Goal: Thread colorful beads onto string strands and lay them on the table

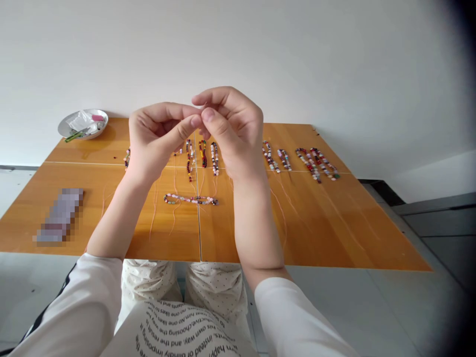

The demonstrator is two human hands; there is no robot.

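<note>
Over the middle of the brown table [334, 223], both hands are up in the air, fingers meeting, w/ a pale wall [316, 64] behind. L hand [156, 131] has thumb & forefinger brought close at the tips; R hand [238, 129] has its thumb right up by them, forefinger bent above, a bit apart from that thumb. Can't tell if either is really pressed together or pinching sth; anything btwn the tips is too small to make out. Bead strings [308, 163] lie on the table below. Nearest is a long thin loop [190, 200], stretched L to R btwn the arms [256, 218], across the middle seam [200, 233]. Farther back, more sit in a rough row: a dark red & yellow string [203, 153], a pale & dark string [214, 158] just to its right, a reddish string [188, 161] to its left. Out past the R hand are four more, the rightmost w/ a green bead [336, 176] at its near end. Thin pink threads [153, 213] trail toward the near edge. Far left corner: white dish [63, 128] w/ a clear plastic bag [80, 120], pink item [97, 118] & green thing [76, 135]. Near left, a blurred oblong thing [61, 215], too unclear to name. Person's in a printed white shirt [178, 327] & dotted pants [215, 282].
</note>
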